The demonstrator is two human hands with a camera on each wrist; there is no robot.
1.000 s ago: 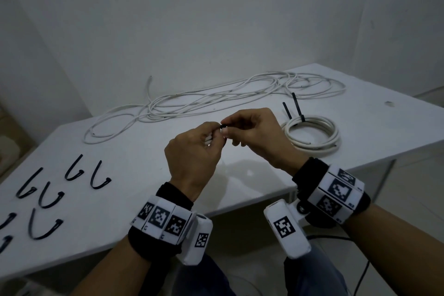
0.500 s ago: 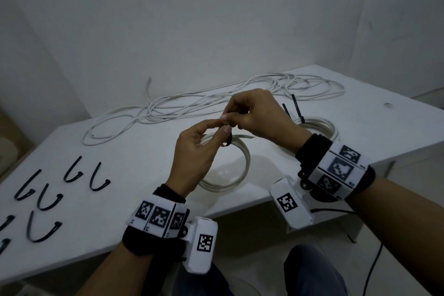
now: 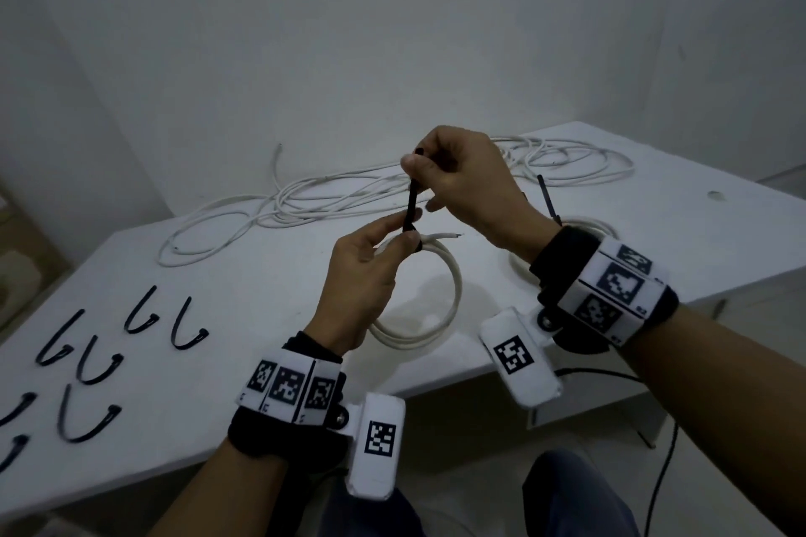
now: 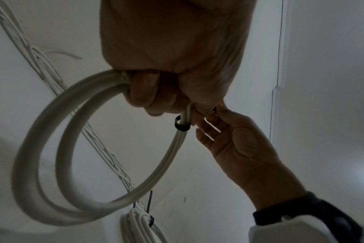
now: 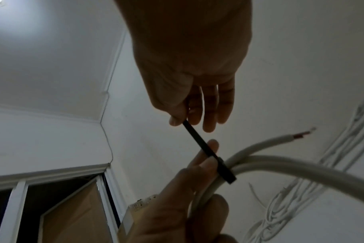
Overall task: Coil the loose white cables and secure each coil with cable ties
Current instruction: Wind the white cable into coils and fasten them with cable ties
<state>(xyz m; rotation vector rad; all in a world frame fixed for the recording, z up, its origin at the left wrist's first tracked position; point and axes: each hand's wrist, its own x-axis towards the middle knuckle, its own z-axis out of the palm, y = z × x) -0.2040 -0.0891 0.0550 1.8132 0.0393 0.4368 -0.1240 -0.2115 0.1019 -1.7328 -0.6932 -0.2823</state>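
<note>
My left hand [image 3: 384,249] holds a small white cable coil [image 3: 451,296] above the white table [image 3: 244,301], thumb and fingers curled round its strands [image 4: 77,105]. A black cable tie [image 3: 411,209] is looped round the coil beside the cut cable end [image 3: 453,235]. My right hand [image 3: 429,170] pinches the tie's tail [image 5: 194,137] and holds it up and away from the loop [image 5: 226,171]. Behind my right wrist a tied white coil [image 3: 519,266] lies on the table, its black tie [image 3: 547,201] sticking up. Loose white cables [image 3: 349,196] sprawl along the far side.
Several black cable ties [image 3: 144,312] lie bent on the left part of the table. A wall [image 3: 392,35] stands right behind the table. The table's near edge [image 3: 436,384] runs just under my wrists. A black cord [image 3: 663,471] hangs below my right arm.
My right hand has risen, drawing the tie's tail up through its head, and the loop has closed round the coil. The left hand has kept hold of the coil, which now hangs in view.
</note>
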